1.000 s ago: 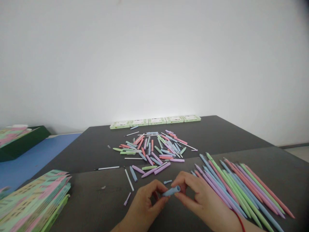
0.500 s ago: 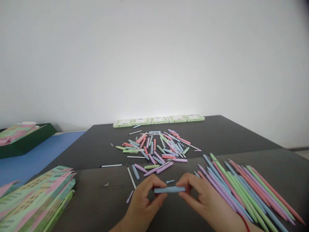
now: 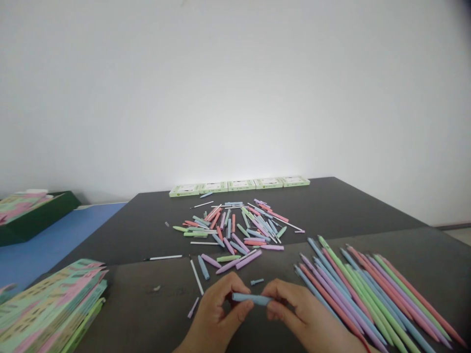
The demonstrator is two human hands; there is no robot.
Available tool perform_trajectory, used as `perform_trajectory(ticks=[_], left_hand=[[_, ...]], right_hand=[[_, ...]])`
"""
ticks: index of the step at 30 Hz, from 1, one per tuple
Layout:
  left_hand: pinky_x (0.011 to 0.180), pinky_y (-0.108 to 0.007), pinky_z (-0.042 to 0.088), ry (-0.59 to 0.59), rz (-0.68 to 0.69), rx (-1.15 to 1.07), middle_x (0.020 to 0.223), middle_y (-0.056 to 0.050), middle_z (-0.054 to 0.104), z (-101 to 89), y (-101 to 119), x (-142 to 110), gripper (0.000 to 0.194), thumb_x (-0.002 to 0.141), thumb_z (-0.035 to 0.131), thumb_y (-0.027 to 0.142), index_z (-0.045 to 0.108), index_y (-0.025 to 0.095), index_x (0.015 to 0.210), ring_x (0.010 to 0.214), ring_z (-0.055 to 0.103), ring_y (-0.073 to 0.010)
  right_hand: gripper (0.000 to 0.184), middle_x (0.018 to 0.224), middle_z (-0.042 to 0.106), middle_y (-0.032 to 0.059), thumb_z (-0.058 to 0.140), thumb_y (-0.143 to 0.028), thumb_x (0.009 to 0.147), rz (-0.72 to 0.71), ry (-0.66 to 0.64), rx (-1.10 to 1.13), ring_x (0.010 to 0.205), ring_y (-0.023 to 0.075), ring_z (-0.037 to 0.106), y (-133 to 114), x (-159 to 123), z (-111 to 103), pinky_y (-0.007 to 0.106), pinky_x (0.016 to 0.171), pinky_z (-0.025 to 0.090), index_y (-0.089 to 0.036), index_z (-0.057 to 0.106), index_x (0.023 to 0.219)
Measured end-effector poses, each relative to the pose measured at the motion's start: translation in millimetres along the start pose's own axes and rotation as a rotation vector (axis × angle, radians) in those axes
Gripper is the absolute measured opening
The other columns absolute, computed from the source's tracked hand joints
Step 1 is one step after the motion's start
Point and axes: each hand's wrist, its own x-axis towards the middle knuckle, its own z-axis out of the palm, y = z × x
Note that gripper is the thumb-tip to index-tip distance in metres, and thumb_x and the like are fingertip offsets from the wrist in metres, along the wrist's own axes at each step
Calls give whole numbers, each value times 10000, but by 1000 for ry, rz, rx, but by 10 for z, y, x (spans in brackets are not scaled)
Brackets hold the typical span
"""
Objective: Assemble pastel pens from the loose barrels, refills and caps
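A short light-blue pen barrel [image 3: 251,298] lies level between my two hands, low in the middle of the view. My left hand [image 3: 217,318] pinches its left end with thumb and fingers. My right hand [image 3: 307,321] pinches its right end. A tiny blue pen piece [image 3: 256,282] rests on the dark table [image 3: 147,314] just beyond my fingers. Right of my right hand lies a row of several long assembled pens [image 3: 368,289] in blue, green, pink and purple.
A scattered heap of coloured pen parts and white refills [image 3: 235,228] fills the table's middle. Several pale green boxes [image 3: 239,185] line the far edge. A stack of coloured cards [image 3: 47,306] sits at front left. A dark tray [image 3: 33,213] stands on a blue surface, far left.
The blue barrel went from tilted with its open end toward me to level. Both hands drew slightly lower and nearer with it.
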Motion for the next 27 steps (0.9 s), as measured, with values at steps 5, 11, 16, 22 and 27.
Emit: perform_trajectory(ticks=[5,11,16,22,27], left_hand=[[601,-226,365,-47,-79,-47,693,7,526,-28,-34,43,207,828,602,370,601,175,758,649,486,-140],[523,-204,330,-67,-204,-279,623,30,499,26,-85,37,263,797,632,439,661,179,819,551,422,-104],[511,-205,331,-20,-270,-321,601,38,452,50,-106,49,369,809,582,522,619,160,750,526,408,-98],[473,-207,332,40,-363,-378,564,52,432,71,-183,78,445,812,523,592,526,164,689,460,407,-87],[398,-189,229,11,-436,-384,505,66,417,107,-250,104,513,767,514,665,519,161,671,382,329,-57]], right_hand=[[132,714,596,-31,512,-165,858,68,-43,157,686,118,561,34,25,55,194,620,397,-188,589,754],[187,650,607,-5,459,-261,886,160,-163,395,564,111,537,97,90,178,199,546,421,-157,594,808],[196,724,683,-3,453,-199,876,107,-135,85,633,115,596,20,79,65,191,591,412,-184,645,840],[179,719,692,-15,483,-194,858,72,-31,-367,666,138,617,56,347,-440,218,611,380,-213,660,844],[193,760,701,31,489,-152,833,147,23,-619,682,163,611,349,832,-864,240,602,376,-177,680,850]])
